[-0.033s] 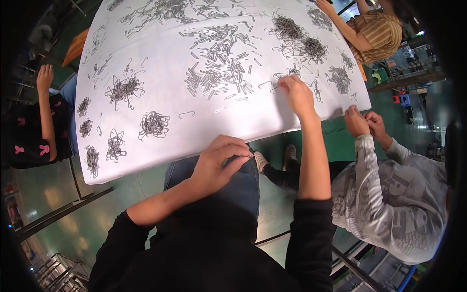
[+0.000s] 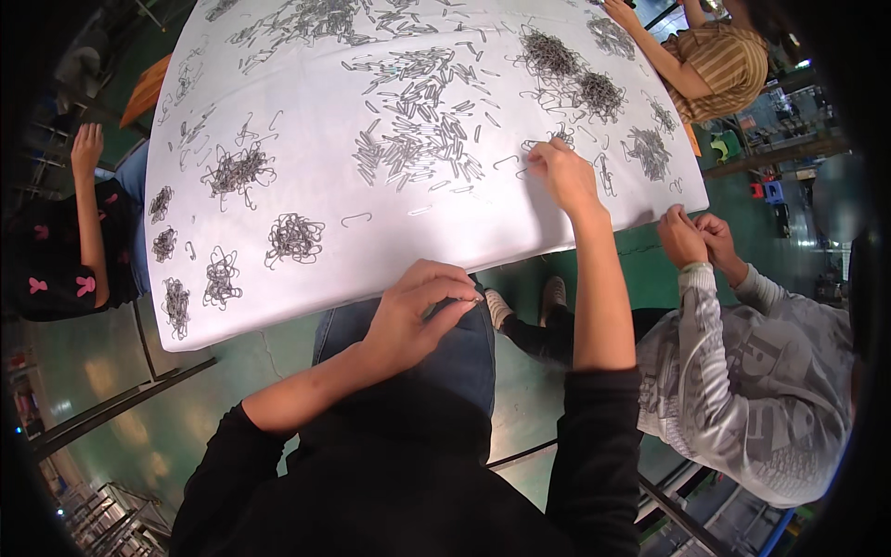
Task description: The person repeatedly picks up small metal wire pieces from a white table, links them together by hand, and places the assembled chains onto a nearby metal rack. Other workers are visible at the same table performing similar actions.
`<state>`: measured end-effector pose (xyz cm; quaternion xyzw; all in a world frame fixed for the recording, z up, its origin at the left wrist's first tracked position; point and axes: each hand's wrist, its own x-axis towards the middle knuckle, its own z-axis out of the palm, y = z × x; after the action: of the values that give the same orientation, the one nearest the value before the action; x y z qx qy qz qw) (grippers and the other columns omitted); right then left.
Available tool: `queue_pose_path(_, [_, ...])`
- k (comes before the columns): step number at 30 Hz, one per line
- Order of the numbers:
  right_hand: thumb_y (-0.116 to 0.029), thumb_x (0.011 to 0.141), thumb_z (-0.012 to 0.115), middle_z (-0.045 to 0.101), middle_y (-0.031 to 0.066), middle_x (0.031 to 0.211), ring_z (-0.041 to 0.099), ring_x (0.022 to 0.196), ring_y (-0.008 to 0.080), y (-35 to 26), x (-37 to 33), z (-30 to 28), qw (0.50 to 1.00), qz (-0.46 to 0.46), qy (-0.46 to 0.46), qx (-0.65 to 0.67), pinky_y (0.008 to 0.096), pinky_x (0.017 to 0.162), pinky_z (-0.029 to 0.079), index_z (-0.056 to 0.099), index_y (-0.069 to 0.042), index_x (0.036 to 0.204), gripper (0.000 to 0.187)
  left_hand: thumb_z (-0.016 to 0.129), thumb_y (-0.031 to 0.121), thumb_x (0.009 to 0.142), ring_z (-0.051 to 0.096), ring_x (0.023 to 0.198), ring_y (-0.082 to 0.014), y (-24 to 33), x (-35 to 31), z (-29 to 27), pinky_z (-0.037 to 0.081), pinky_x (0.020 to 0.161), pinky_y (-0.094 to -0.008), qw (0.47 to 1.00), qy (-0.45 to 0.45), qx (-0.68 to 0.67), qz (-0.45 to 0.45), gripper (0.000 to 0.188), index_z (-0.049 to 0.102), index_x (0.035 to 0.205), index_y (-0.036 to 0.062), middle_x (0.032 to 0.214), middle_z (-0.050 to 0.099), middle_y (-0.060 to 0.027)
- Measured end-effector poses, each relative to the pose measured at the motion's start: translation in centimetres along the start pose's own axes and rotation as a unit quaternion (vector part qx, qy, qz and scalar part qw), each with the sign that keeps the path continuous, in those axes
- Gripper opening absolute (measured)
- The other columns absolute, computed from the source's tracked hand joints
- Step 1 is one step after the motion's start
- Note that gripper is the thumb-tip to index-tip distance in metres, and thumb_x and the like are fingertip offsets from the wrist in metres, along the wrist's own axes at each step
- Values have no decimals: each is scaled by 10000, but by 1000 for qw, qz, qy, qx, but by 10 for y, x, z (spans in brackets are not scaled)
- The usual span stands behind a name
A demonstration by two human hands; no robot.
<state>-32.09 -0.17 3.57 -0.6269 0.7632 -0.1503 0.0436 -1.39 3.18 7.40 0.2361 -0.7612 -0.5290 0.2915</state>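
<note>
My left hand (image 2: 422,311) is held over my lap just off the table's near edge, thumb and fingertips pinching a small metal piece (image 2: 478,299) that shows only as a tip. Above the table's near right part, my right hand (image 2: 566,178) has its fingers drawn together, pointing down. Whatever they may hold is hidden. Close to those fingertips lie a thin wire hook (image 2: 506,161) and a small group of bent wires (image 2: 560,136). Many narrow metal clip-like pieces (image 2: 418,139) are spread over the table's middle.
The white-covered table (image 2: 390,251) carries piles of wire hooks at left (image 2: 295,239) and right (image 2: 599,95). A co-worker in a grey patterned top (image 2: 752,390) works at my right. Others are at the left (image 2: 74,241) and far right (image 2: 715,70).
My right forearm and sleeve have shifted slightly to the right, and the fingers have moved a little. My left hand stays in place.
</note>
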Motion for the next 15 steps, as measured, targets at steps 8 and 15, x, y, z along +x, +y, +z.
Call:
queue_pose_path(8, [-69, 837, 576, 665, 175, 915, 651, 859, 334, -17, -28, 6, 999, 15, -36, 30, 426, 702, 500, 607, -4, 876, 82, 683, 28, 818, 620, 891, -207, -10, 2, 8, 501, 788, -306, 999, 23, 23, 37, 114, 693, 932, 30, 999, 641, -78])
queue_pose_path(15, [-25, 875, 645, 653, 82, 789, 616, 676, 118, -112, -139, -23, 757, 199, 78, 618, 238, 596, 490, 623, 53, 985, 136, 695, 37, 795, 618, 897, -226, -13, -5, 15, 501, 775, -332, 998, 47, -8, 36, 128, 689, 922, 54, 982, 647, -59])
